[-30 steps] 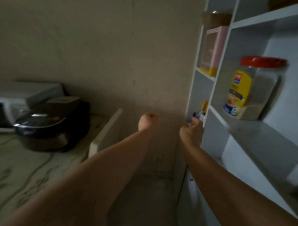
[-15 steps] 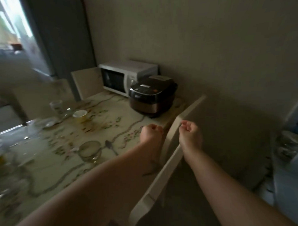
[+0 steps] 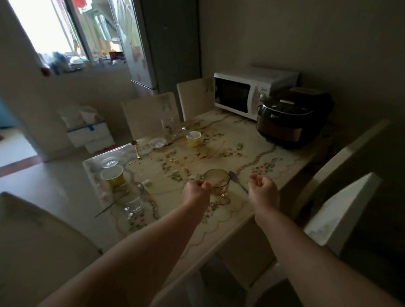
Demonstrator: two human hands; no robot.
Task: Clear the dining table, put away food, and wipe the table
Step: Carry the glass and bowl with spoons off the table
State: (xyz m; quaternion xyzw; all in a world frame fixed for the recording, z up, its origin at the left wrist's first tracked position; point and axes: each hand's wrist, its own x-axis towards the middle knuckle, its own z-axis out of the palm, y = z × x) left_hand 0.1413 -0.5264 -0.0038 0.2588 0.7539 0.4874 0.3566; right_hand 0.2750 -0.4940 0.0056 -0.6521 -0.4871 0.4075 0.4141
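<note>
Curls fingers (image 3: pixel 205 188) of left hand (image 3: pixel 195 195) and right hand (image 3: pixel 263 190) loosely round nothing beside clear glass handled cup (image 3: pixel 216 181) at six o'clock on floral-clothed dining table (image 3: pixel 254 155), with yellow paper cups (image 3: pixel 114 176), spoons (image 3: pixel 238 181), crumbs (image 3: pixel 180 161) uncleared, wiping seemingly not started.

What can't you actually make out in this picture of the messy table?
Head view:
- Whether the left hand touches the glass cup: the fist overlaps its rim.
- What the near yellow cup holds: dim, too small.
- Glassware at the table's left edge: blurred by glare.
- Rice cooker label: too small.
</note>
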